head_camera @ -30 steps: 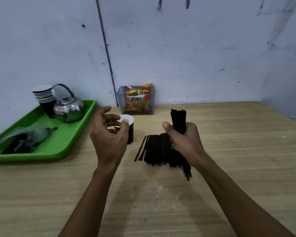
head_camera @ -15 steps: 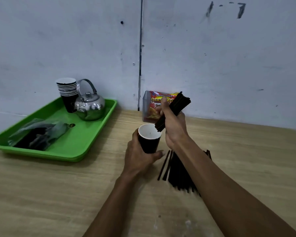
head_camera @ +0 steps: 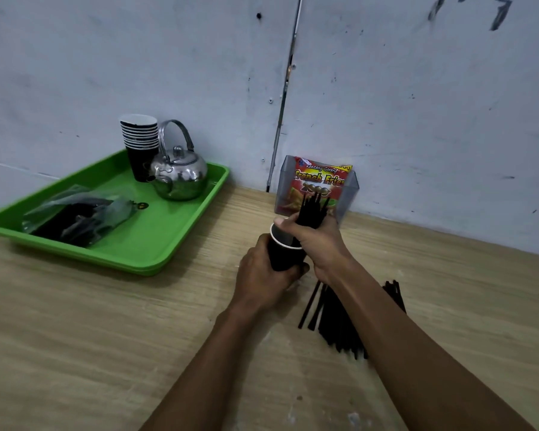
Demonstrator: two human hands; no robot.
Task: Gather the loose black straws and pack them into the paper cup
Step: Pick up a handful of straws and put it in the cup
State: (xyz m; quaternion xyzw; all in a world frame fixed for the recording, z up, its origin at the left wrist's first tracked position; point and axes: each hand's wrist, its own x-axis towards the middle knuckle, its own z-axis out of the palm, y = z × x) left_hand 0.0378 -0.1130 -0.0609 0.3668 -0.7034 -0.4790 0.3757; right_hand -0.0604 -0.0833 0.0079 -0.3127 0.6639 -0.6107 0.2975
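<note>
On the pale wooden table [head_camera: 106, 321], a fistful of straws is going into the cup.

The left hand [head_camera: 262, 278] is wrapped around the black paper cup with a white rim [head_camera: 282, 256], seemingly to steady it and tip its mouth toward the right hand [head_camera: 316, 241], which is clamped on a bundle of thin black plastic straws [head_camera: 312, 209] directly above the rim; their lower ends are hidden behind the fingers. The loose pile of black straws [head_camera: 333, 318] lies just beside the cup, under the right forearm.

snack packet [head_camera: 319, 185] reading "Kentang Goreng", "French Fries", "2000"
</note>
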